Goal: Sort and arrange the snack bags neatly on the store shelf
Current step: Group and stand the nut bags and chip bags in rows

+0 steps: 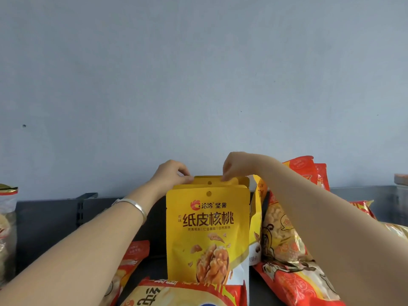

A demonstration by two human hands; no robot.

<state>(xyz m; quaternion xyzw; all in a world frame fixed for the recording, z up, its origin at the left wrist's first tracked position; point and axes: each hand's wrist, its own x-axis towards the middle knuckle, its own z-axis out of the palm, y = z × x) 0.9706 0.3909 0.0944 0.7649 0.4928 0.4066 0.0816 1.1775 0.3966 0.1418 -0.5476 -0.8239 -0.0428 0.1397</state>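
Head view, the only one available: I note a row of upright yellow walnut bags standing at the middle of the dark shelf, front face toward me. The left hand pinches the top left corner of the rearmost bag, and the right hand has its fingers drawn together on that bag's top edge, right of its hang hole. Both grips sit on thin seam only, so I judge a slip likely if the bag is tugged. The front bag has nothing visible bracing it and could tip toward the near edge onto the red bag lying flat there. A further yellow bag stands edge-on just right of the row and may fall as the row shifts. The right forearm passes close above the heaped red peanut bags and could drag them. Whether the row's bases sit squarely is hidden.
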